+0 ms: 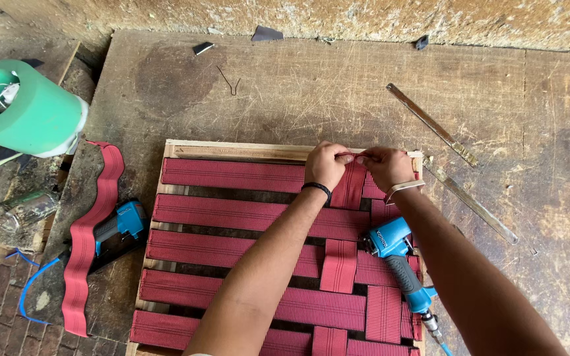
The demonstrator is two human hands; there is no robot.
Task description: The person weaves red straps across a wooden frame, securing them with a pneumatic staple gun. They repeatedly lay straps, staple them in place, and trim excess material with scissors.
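Seen from above: both hands pinching the far end of a red webbing strap (349,188) at the top rail of a wooden frame (232,149) on a worn workbench (338,92). Left hand (326,165) and right hand (386,166) closed on the strap end, thumbs nearly touching, left hand slightly nearer the strap's middle line. Strap's long axis running toward the body, away from the grip, woven over and under the crosswise red bands (232,177). Resting on the weave just beside the right forearm, a blue air stapler (397,254), nose toward the hands. Off to the left, a second blue stapler (121,224), a loose wavy length of red webbing (90,231) and a green cylinder (31,109). Two metal strips (430,123) lying to the right
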